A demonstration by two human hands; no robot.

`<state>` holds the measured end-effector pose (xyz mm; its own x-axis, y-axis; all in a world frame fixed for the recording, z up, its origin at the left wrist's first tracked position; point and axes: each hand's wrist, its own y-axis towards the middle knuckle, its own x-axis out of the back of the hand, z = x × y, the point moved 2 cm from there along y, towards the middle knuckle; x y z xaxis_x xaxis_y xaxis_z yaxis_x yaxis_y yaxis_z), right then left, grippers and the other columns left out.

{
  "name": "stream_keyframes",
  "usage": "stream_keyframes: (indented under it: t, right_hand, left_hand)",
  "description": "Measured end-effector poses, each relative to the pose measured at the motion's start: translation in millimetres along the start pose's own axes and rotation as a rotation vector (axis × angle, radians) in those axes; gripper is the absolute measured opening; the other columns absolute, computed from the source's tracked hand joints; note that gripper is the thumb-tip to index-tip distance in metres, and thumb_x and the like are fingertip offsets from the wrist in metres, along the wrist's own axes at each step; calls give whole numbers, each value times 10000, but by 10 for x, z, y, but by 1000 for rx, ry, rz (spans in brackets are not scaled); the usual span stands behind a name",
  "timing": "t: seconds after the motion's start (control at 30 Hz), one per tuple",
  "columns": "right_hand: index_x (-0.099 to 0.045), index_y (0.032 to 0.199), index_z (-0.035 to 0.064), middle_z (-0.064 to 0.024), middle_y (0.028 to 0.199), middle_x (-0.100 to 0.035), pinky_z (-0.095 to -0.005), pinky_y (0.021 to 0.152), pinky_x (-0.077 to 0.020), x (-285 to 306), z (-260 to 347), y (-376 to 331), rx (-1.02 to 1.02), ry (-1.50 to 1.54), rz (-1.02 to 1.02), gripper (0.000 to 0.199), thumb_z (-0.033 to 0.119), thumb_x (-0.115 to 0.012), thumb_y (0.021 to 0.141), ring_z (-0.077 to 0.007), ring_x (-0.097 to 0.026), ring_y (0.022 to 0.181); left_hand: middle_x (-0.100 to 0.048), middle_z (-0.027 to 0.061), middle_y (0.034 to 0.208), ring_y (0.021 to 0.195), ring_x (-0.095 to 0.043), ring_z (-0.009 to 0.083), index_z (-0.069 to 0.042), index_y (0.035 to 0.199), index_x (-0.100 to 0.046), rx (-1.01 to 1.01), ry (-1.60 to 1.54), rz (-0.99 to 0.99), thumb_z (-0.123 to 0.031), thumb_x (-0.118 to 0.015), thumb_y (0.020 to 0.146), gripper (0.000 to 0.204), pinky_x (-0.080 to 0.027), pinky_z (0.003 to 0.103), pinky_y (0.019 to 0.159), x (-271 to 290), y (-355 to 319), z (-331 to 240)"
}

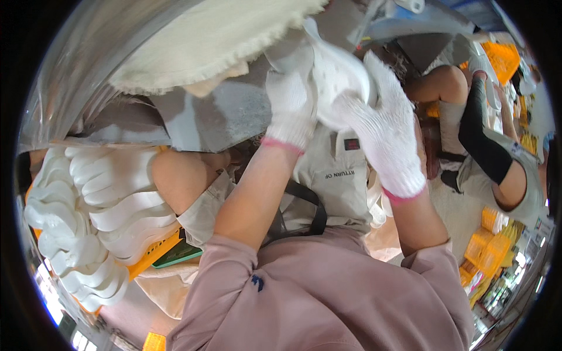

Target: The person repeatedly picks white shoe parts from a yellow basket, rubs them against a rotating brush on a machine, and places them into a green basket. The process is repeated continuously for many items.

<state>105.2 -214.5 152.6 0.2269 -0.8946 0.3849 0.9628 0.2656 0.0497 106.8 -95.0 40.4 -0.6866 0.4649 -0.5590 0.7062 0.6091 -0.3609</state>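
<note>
A smooth white curved piece [338, 73], with a narrow tip at its far end and small marks on its face, is held between my hands; its exact kind cannot be made out. My left hand [291, 99], in a white knit glove, grips its left side, with some fingers hidden behind. On the right edge, my gloved right hand [387, 126] holds it with the thumb across its face and the fingers along the far side. Just beyond my left hand is a large cream cloth disc [216, 44] with a frayed rim, apart from the piece.
Stacks of similar white curved pieces [88, 216] fill an orange crate [153, 254] at my left. A grey metal housing [216, 117] lies under the disc. Another person with a dark sleeve [483, 134] sits at the right, near more orange crates [486, 251].
</note>
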Motion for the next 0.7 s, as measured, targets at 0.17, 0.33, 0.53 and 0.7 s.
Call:
stream_keyframes:
  t: [0.17,0.33,0.53,0.7]
  right_hand:
    - [-609,1421,-90,-285,1220,-736,-387,1017,-567,-162,-45,371,205,-318,-213,752,299,-791,803,-361,-746,1138]
    - [-755,1169,-29,-306,1068,-752,-487,959,-598,-500,-220,939,48,-329,-18,526,412,-683,894,-490,-731,1011]
    - [-747,1218,-10,-299,1094,-754,-494,1010,-568,-397,-134,771,32,-281,45,505,371,-696,891,-481,-718,1090]
    - [-730,1314,160,-126,1188,-724,-469,1013,-563,-128,116,-108,897,-969,105,433,225,-716,886,-433,-690,1153]
  left_hand:
    - [-700,87,1322,1152,-677,236,-10,1451,-593,119,248,205,-382,-723,1023,582,-567,380,980,92,630,-87]
    - [-701,113,1383,1248,-663,206,-12,1470,-604,-223,1348,282,-385,-644,1070,548,-531,364,1068,865,537,-1037]
    - [-760,70,882,829,-694,138,71,1058,-759,13,677,304,-388,-853,916,490,-568,353,740,575,-64,-408]
    - [-766,97,1097,916,-735,196,64,1189,-731,185,-29,399,-220,-787,975,361,-621,370,780,348,297,-100]
